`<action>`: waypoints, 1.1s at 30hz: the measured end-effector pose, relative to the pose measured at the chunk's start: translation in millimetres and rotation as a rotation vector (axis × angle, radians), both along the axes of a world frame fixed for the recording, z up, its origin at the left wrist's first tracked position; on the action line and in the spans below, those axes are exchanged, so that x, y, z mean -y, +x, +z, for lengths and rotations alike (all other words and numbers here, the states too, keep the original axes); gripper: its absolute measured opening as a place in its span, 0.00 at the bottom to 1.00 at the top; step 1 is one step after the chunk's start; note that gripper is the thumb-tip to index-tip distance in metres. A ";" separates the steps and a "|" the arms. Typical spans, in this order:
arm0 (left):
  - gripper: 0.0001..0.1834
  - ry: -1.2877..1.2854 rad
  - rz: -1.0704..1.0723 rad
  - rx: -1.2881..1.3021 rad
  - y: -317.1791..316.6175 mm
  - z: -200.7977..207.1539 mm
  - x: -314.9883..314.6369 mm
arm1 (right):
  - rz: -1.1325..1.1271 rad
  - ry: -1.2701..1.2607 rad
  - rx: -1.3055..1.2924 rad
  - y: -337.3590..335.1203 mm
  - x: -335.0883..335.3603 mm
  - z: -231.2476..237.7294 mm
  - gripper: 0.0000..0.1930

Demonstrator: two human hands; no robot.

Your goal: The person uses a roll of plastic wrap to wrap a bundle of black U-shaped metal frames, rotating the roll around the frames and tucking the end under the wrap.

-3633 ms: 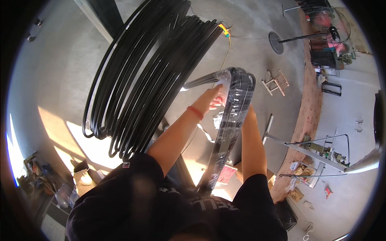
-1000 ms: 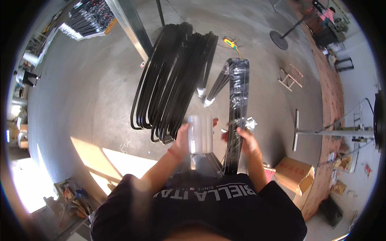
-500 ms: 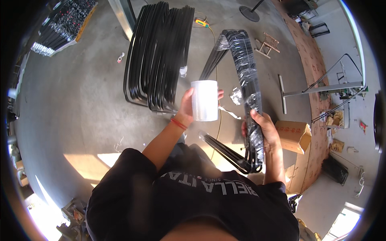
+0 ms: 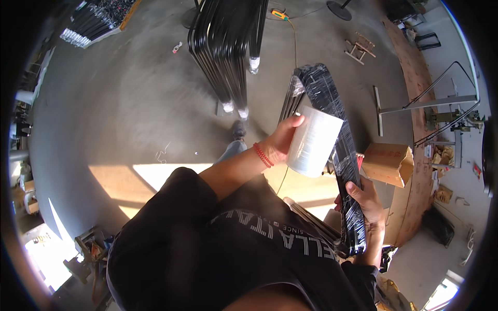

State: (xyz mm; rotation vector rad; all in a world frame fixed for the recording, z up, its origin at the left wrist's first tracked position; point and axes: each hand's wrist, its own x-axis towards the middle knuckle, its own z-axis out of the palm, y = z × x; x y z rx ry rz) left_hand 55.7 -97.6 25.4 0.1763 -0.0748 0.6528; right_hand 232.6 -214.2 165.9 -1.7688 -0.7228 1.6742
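My left hand (image 4: 284, 136) is closed around a roll of clear stretch film (image 4: 315, 144), tilted, with its upper right edge overlapping the bundle in view. That bundle of bent black tubes (image 4: 324, 89) is wrapped in shiny film and stands slanted in front of my body. My right hand (image 4: 367, 201) grips its near right side, low down, thumb on top and the other fingers mostly hidden behind it. Whether the roll touches the bundle I cannot tell.
A large stack of black bent tubes (image 4: 220, 44), its lower ends wrapped, stands ahead. To the right are an open cardboard box (image 4: 386, 163), a small wooden stool (image 4: 361, 47) and a metal stand (image 4: 425, 106). An orange device (image 4: 280, 15) with a cord lies on the floor.
My left hand has brought the film roll rightward and tilted it, so it overlaps the wrapped bundle. My right hand and the bundle's near end sit lower in view. The whole view has shifted.
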 end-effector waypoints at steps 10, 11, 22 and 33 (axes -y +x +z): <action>0.38 -0.076 -0.154 -0.158 -40.3 2.5 81.0 | 0.244 -0.085 -0.136 9.6 69.4 -21.4 0.21; 0.38 -0.102 -0.173 -0.179 -48.6 10.5 85.9 | 0.233 -0.070 -0.151 3.6 71.7 -22.7 0.20; 0.47 0.080 0.208 -0.686 -133.2 31.2 137.8 | 0.688 0.293 0.153 -61.2 60.1 -31.0 0.20; 0.44 0.037 0.475 -0.369 -218.9 83.6 134.7 | 0.913 0.383 0.109 -144.4 4.2 23.3 0.20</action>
